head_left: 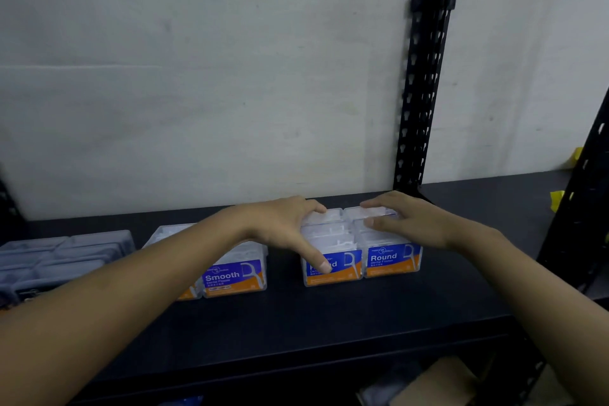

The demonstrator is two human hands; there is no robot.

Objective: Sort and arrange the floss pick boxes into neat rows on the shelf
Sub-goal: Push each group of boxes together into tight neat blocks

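Both hands rest spread on the Round boxes on the black shelf. Left hand fingers lie open across the left side, thumb on a label; right hand fingers lie flat, gripping nothing. Smooth boxes stand beside the left thumb.

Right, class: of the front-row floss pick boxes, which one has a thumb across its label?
The left Round box: the left hand has its thumb over the word, while the right Round box and the Smooth box read clearly.
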